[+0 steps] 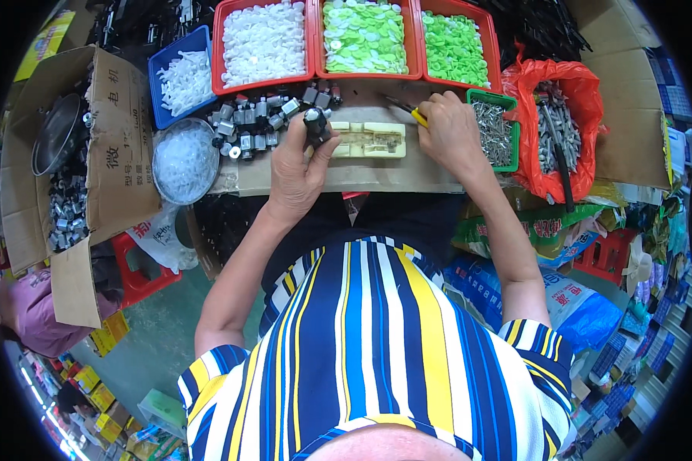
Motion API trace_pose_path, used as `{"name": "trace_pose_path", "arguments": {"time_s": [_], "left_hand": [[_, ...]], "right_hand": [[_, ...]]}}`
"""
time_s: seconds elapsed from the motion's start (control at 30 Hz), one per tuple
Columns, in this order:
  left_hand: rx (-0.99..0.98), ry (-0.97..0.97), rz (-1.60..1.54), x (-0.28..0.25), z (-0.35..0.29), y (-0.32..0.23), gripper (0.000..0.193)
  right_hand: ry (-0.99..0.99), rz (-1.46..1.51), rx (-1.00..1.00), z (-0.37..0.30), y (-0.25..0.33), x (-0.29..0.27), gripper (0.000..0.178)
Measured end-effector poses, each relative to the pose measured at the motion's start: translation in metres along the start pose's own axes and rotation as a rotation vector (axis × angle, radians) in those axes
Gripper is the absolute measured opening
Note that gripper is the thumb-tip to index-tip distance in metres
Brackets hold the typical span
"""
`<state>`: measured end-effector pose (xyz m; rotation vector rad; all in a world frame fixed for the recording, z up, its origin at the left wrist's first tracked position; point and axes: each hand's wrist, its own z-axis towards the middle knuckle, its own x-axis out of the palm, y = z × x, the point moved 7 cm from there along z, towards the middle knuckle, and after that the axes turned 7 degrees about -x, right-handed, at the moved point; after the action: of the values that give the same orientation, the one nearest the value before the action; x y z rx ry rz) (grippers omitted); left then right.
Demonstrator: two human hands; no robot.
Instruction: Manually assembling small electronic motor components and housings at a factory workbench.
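My left hand (298, 173) is closed around a black cylindrical part (315, 123), held up at the left end of a cream-coloured block (380, 129) with a long recess. My right hand (450, 131) grips a yellow-handled tool (419, 117) with a slim dark tip pointing left, just past the block's right end. The fingers cover most of its handle, so its exact kind is unclear. Small silver motors (247, 117) stand and lie in a cluster left of my left hand. Cardboard (257, 170) covers the work surface under the block.
Red trays of white pieces (263, 42), green-and-white pieces (364, 37) and green pieces (455, 50) line the back. Screws fill a green tray (514, 146), beside a red bag (584, 165) of metal parts. A blue tray (155, 84), a bowl (184, 163) and a carton (119, 131) stand left.
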<state>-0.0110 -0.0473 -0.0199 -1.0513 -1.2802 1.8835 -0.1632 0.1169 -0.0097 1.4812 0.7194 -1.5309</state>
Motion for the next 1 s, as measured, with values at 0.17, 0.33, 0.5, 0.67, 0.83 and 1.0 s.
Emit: {"name": "trace_pose_path", "arguments": {"time_s": [0.17,0.33,0.5,0.67,0.83,1.0], "left_hand": [[-0.062,0.055,0.053,0.006,0.003,-0.009,0.031],[-0.133,0.167,0.006,0.015,0.002,-0.013,0.046],[-0.252,0.294,-0.011,0.021,0.0,-0.027,0.048],[-0.156,0.322,0.059,0.019,-0.002,-0.029,0.04],[-0.081,0.174,-0.018,0.012,0.002,-0.042,0.027],[-0.219,0.19,-0.068,0.013,-0.004,-0.03,0.024]], "right_hand": [[-0.178,0.369,-0.077,-0.013,0.019,-0.044,0.012],[-0.125,0.371,-0.142,-0.019,0.046,-0.065,0.031],[-0.125,0.349,-0.137,-0.021,0.047,-0.064,0.029],[-0.141,0.356,-0.194,-0.019,0.055,-0.064,0.021],[-0.097,0.368,-0.203,-0.015,0.063,-0.055,0.007],[-0.069,0.34,-0.233,-0.021,0.081,-0.051,0.009]]}}
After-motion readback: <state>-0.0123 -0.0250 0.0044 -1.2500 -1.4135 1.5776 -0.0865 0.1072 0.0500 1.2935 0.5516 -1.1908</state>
